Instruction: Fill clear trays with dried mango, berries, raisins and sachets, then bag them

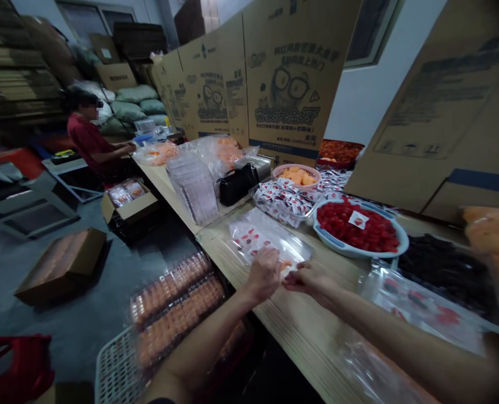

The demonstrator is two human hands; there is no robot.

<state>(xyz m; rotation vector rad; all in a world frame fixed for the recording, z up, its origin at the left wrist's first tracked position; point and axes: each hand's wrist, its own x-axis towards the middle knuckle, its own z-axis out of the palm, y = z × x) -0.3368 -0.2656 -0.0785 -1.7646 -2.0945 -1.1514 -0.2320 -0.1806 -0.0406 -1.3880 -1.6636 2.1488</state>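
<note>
Both my hands meet over the wooden table [287, 320], at the near edge of a clear plastic tray [295, 242] holding small red pieces. My left hand [265, 273] has its fingers bent together at the tray's edge; what they hold, if anything, is hidden. In my right hand [302, 278] the fingers pinch a small white packet [289, 270]. A bit of orange [285, 264] shows between the two hands. Beyond the tray lies a heap of small printed packets [285, 197]. To the right is a blue-white basin of red pieces [331, 242].
Black pieces [447, 272] and another filled tray [426, 300] lie at the right. Stacked clear trays [193, 188] and a black case [239, 184] stand further back. Large cartons [287, 73] line the table's rear. A person in red [87, 137] works at the far left.
</note>
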